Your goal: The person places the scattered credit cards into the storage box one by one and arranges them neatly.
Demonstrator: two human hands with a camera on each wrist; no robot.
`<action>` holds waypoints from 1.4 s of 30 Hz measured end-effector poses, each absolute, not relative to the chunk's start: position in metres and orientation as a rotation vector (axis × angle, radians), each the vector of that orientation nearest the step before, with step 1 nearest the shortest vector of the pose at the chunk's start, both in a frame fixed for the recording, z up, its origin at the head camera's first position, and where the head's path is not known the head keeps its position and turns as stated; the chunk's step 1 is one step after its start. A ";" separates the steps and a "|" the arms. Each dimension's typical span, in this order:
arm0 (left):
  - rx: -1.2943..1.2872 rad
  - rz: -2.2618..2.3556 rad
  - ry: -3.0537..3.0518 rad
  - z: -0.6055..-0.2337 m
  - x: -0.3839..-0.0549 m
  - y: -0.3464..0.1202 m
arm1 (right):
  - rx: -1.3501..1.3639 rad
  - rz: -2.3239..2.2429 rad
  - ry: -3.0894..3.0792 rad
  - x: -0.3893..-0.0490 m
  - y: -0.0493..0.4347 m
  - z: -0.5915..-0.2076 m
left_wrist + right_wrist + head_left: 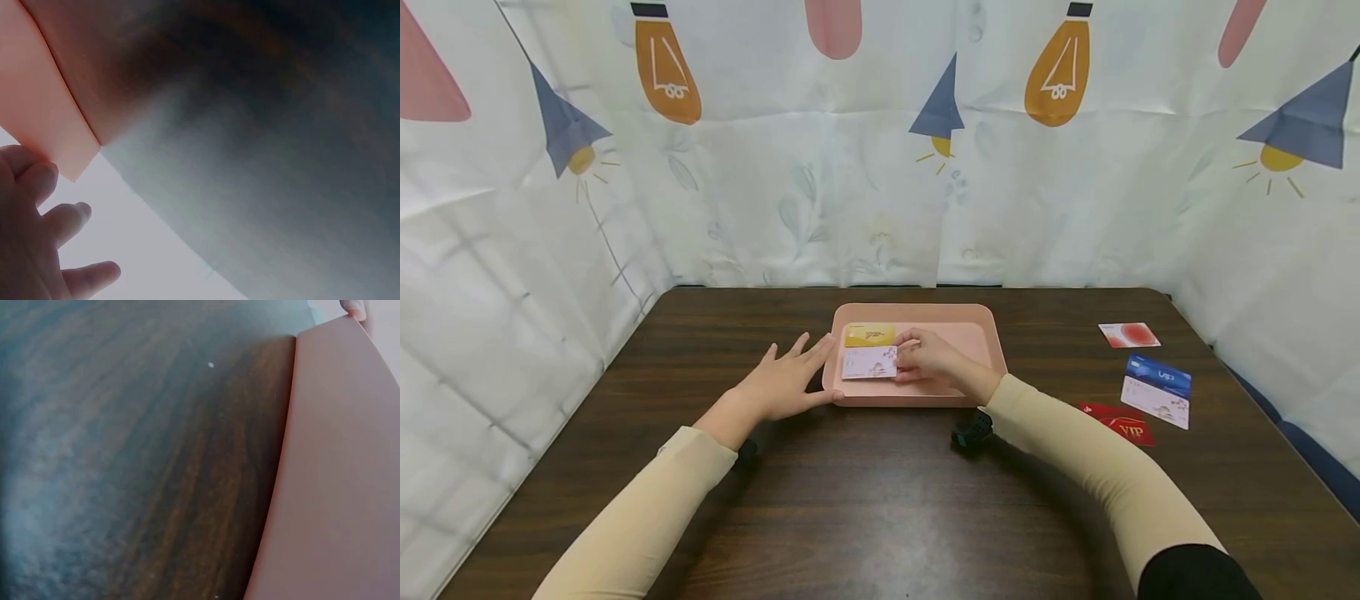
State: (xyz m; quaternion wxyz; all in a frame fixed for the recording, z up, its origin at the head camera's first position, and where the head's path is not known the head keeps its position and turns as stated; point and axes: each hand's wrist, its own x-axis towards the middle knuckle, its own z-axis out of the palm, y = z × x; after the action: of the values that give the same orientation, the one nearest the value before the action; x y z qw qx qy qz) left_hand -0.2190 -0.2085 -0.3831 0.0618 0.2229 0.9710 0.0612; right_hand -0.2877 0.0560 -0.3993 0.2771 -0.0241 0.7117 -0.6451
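In the head view a pink tray (925,401) sits on the dark table. On its left side lie a yellow card (869,335) and, just in front of it, a white card (867,363) with a floral print. My right hand (931,357) reaches into the tray and pinches the white card at its right edge. With fingers spread, my left hand (782,385) touches the tray's left rim, thumb at the near corner. The left wrist view has the left fingers (65,222) against the tray's wall (50,94). Only the tray's outer side (331,462) and a fingertip (354,307) appear in the right wrist view.
Toward the table's right lie several more cards: a white-and-red card (1129,335), a blue VIP card (1159,375) above a white floral card (1154,402), and a red VIP card (1120,424) partly behind my right sleeve. A printed curtain (880,208) hangs behind the table (880,508).
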 end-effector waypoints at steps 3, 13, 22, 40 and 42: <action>0.671 0.179 2.936 -0.382 -0.219 -0.209 | -0.058 -1.740 1.912 -0.289 0.055 -0.398; 0.668 0.171 2.918 -0.381 -0.218 -0.207 | -0.087 -1.799 1.884 -0.291 0.047 -0.399; 0.661 0.169 2.921 -0.381 -0.218 -0.207 | -0.034 -1.781 1.898 -0.294 0.047 -0.401; 0.653 0.166 2.919 -0.380 -0.218 -0.207 | -0.180 -1.620 2.006 -0.295 0.049 -0.401; 0.651 0.167 2.916 -0.380 -0.218 -0.207 | -0.218 -1.560 2.062 -0.294 0.048 -0.400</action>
State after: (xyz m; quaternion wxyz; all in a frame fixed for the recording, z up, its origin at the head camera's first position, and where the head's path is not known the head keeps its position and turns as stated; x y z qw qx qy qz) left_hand -0.2180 -0.2070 -0.3805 0.0745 0.2171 0.9717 0.0555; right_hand -0.2943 0.0484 -0.3995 0.2699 -0.0810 0.7652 -0.5788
